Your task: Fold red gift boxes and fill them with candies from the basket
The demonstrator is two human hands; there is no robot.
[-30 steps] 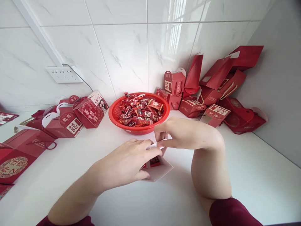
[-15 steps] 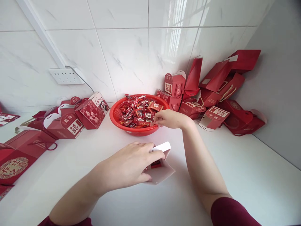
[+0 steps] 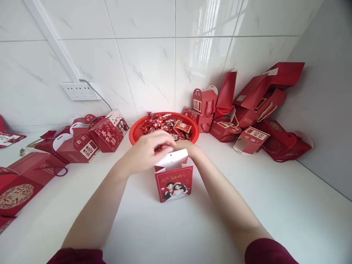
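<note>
The open box (image 3: pixel 176 183) stands upright on the bench (image 3: pixel 143 227); the left hand (image 3: pixel 148 149), half-open and seemingly empty, could tip it by catching the flap (image 3: pixel 177 157). The right hand (image 3: pixel 184 146) is mostly hidden; its grip cannot be told.

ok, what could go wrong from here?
1. The open red box stands between the forearms, so either one might knock it over.
2. The left hand is right by the raised white flap; it could bend it or tip the box.
3. The right hand, partly hidden, is at the basket; it might push some heaped sweets over the rim.
</note>
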